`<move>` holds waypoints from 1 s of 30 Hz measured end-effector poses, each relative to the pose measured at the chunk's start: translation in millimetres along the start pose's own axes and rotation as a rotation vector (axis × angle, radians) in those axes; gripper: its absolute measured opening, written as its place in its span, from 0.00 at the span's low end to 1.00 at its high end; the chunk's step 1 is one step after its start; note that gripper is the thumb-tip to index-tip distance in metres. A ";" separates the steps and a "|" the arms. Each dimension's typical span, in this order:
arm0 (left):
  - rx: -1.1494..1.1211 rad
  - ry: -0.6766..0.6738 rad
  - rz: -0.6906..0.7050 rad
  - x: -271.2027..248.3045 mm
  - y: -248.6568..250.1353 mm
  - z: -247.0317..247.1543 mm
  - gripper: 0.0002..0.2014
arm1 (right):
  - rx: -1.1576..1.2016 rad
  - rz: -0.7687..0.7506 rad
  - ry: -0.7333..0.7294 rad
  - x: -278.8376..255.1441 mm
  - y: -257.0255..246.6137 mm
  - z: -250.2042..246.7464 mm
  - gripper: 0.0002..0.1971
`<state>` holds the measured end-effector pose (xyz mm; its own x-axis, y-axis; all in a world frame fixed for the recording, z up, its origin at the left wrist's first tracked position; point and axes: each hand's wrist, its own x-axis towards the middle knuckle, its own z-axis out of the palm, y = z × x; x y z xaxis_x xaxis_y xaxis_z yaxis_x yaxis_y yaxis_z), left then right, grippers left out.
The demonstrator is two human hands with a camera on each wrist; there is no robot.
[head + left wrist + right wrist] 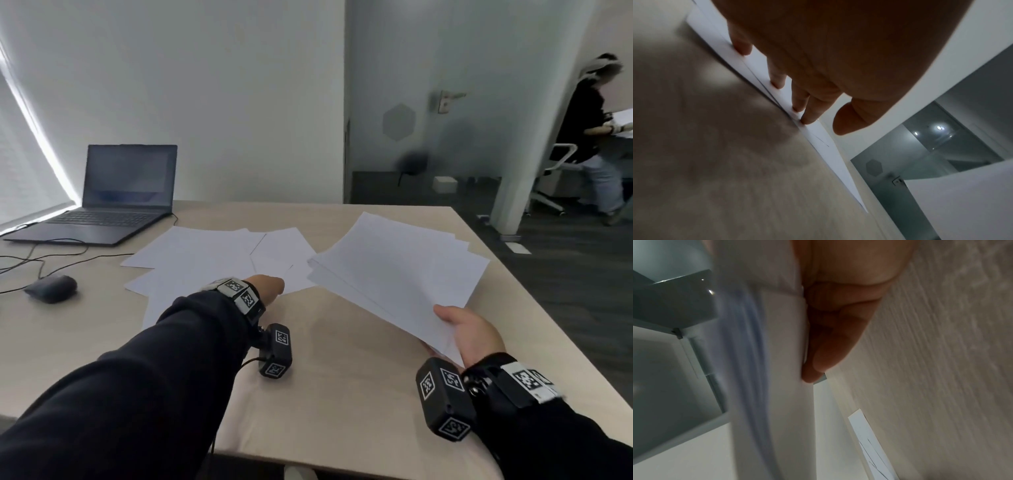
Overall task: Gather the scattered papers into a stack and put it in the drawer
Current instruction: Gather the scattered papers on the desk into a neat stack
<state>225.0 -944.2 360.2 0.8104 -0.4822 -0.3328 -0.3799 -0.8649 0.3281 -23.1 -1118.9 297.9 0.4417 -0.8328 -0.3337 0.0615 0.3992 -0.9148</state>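
Right hand (471,334), nearest the head camera, pinches a fanned sheaf of papers (400,270) at its near corner, held tilted above the table (342,359). Left hand (269,284) lies fingers (777,81) extended, tips pressing the scattered sheets (212,260) flat at table centre. Laptop (113,195) and mouse (51,287) sit far left.

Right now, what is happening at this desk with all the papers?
A person is collecting loose sheets. The right hand grips a fanned bundle of papers above the table. The left hand reaches onto the scattered sheets still lying flat, fingertips touching their edge. A laptop and a mouse sit at the left. No drawer is visible.
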 end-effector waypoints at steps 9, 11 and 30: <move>0.199 -0.046 0.076 -42.3 -13.4 27.4 0.22 | -0.017 -0.050 0.023 -45.6 -15.7 -10.6 0.15; 0.142 -0.048 0.067 -62.2 -12.2 33.4 0.22 | -0.046 -0.094 0.031 -60.1 -18.8 -19.2 0.13; 0.199 0.070 0.148 -193.4 -34.9 94.9 0.39 | -0.207 -0.284 0.264 -110.9 -21.9 -124.0 0.15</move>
<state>39.2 -833.9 329.3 0.7658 -0.6007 -0.2298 -0.5712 -0.7994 0.1862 -184.5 -1082.9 326.7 0.1878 -0.9786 -0.0844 -0.0448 0.0773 -0.9960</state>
